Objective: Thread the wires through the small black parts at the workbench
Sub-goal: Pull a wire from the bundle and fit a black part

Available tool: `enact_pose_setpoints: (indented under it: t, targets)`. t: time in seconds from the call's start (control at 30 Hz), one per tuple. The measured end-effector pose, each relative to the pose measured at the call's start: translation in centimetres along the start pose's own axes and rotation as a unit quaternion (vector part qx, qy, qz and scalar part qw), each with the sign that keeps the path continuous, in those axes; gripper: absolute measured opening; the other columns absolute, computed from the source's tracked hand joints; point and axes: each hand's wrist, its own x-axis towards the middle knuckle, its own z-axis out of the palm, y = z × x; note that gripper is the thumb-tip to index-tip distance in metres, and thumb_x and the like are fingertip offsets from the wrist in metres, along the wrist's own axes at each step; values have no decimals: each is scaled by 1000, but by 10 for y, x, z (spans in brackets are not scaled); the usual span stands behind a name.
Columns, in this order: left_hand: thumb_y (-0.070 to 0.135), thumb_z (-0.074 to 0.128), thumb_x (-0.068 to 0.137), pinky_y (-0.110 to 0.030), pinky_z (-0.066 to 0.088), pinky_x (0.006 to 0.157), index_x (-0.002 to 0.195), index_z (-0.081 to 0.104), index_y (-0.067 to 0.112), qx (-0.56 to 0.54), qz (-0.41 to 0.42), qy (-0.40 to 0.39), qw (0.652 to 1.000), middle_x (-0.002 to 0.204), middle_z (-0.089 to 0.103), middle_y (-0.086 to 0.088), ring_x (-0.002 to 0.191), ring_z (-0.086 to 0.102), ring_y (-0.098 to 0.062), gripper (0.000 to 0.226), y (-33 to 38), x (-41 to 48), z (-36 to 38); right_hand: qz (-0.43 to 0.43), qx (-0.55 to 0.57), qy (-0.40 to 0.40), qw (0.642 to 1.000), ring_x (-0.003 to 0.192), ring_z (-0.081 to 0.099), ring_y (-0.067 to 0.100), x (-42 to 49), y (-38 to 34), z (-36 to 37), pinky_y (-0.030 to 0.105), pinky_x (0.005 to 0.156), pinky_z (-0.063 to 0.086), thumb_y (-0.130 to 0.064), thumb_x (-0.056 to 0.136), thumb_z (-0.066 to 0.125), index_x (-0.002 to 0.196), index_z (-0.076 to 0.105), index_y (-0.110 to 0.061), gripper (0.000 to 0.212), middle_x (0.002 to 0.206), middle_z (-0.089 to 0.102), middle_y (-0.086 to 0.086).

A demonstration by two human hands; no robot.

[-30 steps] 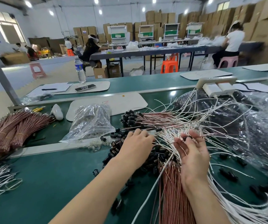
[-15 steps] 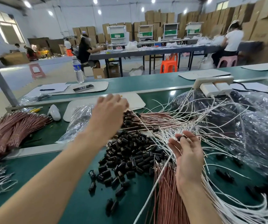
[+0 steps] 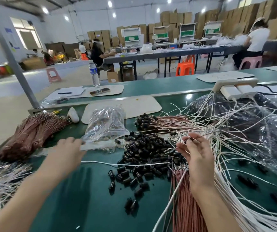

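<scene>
A heap of small black parts (image 3: 144, 156) lies in the middle of the green workbench (image 3: 91, 190). My right hand (image 3: 197, 159) is raised over the right side of the heap, its thumb and fingers pinching one small black part (image 3: 188, 141) with a thin brown wire. Brown wires (image 3: 184, 203) and white wires (image 3: 238, 203) run under that wrist. My left hand (image 3: 67, 152), blurred, is left of the heap near a clear bag; a single white wire (image 3: 111, 163) trails from under it across the heap.
A clear bag of parts (image 3: 106, 124) sits behind the heap. Threaded brown wires (image 3: 164, 122) lie further back. Brown wire bundles (image 3: 30, 131) and white wires (image 3: 0, 178) fill the left. A large plastic bag (image 3: 259, 129) and a power strip (image 3: 234, 83) are on the right.
My left hand lifted off the black heap, rose over the clear bag, then swung down to the left with a white wire trailing behind. My right hand stayed in place.
</scene>
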Motion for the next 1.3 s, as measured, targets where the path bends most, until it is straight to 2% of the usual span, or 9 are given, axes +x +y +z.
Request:
enact_pose_setpoints:
  t: [0.1, 0.2, 0.33, 0.5, 0.67, 0.8, 0.93, 1.13, 1.3]
  targets:
    - [40, 53, 102, -31, 35, 110, 135, 57, 32, -170, 147, 27, 974, 134, 53, 9, 128, 46, -14, 34, 55, -34, 13, 11, 17, 1, 1000, 88, 74, 19, 1, 0, -2, 29, 83, 61, 0, 102, 50, 102, 67, -17, 23, 97, 73, 3]
    - [46, 48, 102, -26, 35, 106, 133, 57, 37, -218, 208, 62, 952, 129, 51, 17, 124, 45, -7, 33, 103, -53, 27, 21, 28, 1, 999, 89, 74, 19, 2, 1, -4, 29, 84, 61, 1, 101, 51, 101, 69, -16, 24, 95, 73, 1]
    - [45, 50, 103, -26, 34, 101, 128, 59, 36, -237, 165, 96, 953, 123, 48, 13, 115, 50, -10, 28, 134, -57, 44, 31, 37, -3, 999, 91, 73, 21, 2, 1, -4, 30, 86, 61, 1, 101, 51, 104, 68, -14, 23, 97, 73, 4]
    - [32, 62, 98, -30, 37, 86, 102, 66, 32, -309, 108, 172, 929, 97, 52, 16, 92, 56, -11, 5, 138, -60, 54, 82, 129, -29, 988, 93, 72, 23, 1, -1, -3, 28, 84, 60, -5, 96, 56, 107, 67, -8, 16, 98, 71, 8]
    - [41, 51, 99, -23, 40, 80, 108, 64, 36, -403, 90, 221, 884, 94, 55, 21, 94, 49, 0, 16, 132, -65, 53, 145, 186, -72, 969, 95, 74, 25, -3, -1, 1, 29, 81, 61, -10, 86, 61, 101, 76, -10, 21, 98, 73, 12]
    - [39, 53, 99, -16, 39, 75, 107, 63, 37, -440, 95, 256, 856, 89, 51, 22, 84, 50, -7, 13, 133, -71, 51, 187, 194, -106, 957, 103, 73, 29, -9, 2, 6, 36, 84, 62, -7, 90, 58, 100, 80, -16, 26, 108, 74, 13]
    - [40, 54, 102, -21, 43, 72, 103, 62, 35, -466, 78, 288, 833, 88, 56, 20, 80, 53, -9, 10, 132, -72, 50, 206, 205, -124, 949, 108, 72, 28, -11, 4, 8, 41, 92, 60, -5, 94, 56, 102, 80, -19, 29, 117, 73, 10]
    - [44, 52, 101, -21, 42, 72, 98, 66, 31, -438, 83, 276, 852, 80, 58, 20, 79, 52, -6, 19, 134, -73, 50, 231, 217, -153, 936, 110, 71, 27, -15, 6, 12, 39, 91, 60, -3, 92, 59, 104, 78, -18, 27, 125, 71, 10]
    - [45, 54, 99, -25, 46, 72, 96, 67, 30, -465, 57, 270, 841, 81, 62, 22, 79, 55, -4, 21, 133, -72, 48, 244, 218, -163, 931, 105, 73, 27, -17, 6, 15, 37, 86, 61, -1, 91, 58, 99, 80, -18, 28, 127, 71, 11]
